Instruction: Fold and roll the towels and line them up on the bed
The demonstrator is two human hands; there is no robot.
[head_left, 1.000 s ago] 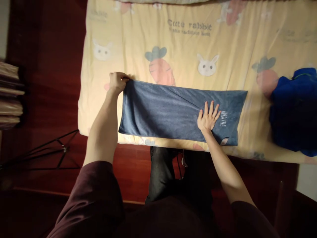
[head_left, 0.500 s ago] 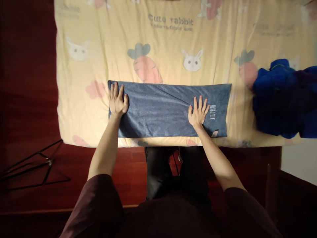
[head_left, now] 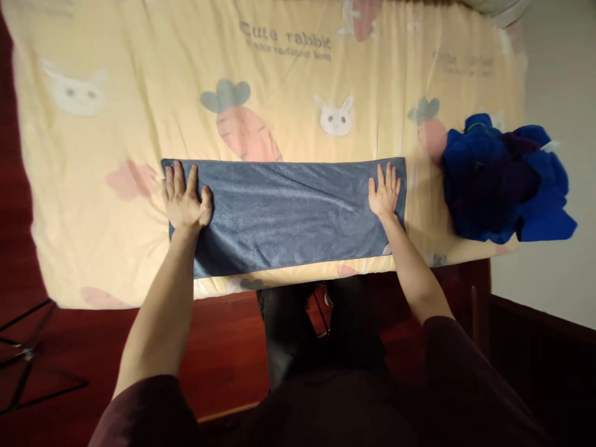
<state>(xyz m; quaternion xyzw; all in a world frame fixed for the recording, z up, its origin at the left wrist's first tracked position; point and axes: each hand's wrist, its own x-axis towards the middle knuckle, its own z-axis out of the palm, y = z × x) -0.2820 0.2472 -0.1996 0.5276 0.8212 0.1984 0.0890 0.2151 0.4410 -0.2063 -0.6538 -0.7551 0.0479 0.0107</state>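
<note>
A blue-grey towel (head_left: 279,211) lies spread in a long rectangle on the yellow rabbit-print bedding (head_left: 153,136). My left hand (head_left: 185,202) rests flat on its left end, fingers spread and pointing away from me. Near the right end, my right hand (head_left: 385,192) presses flat on the cloth with its fingers apart. A few shallow creases run across the towel's middle toward the right hand. The white lettering near the right end is hidden under my right hand and wrist, and a small pale label peeks out beside the forearm.
A heap of blue and dark purple cloth (head_left: 503,180) sits on the bedding at the right. Thin black metal legs (head_left: 28,354) stand on the red-brown floor (head_left: 223,347) at the lower left. A pale wall (head_left: 559,267) borders the right side.
My right hand has slid rightward along the towel, over the lettering, toward its right end. The left hand stays on the left end. The camera view has shifted and turned slightly right.
</note>
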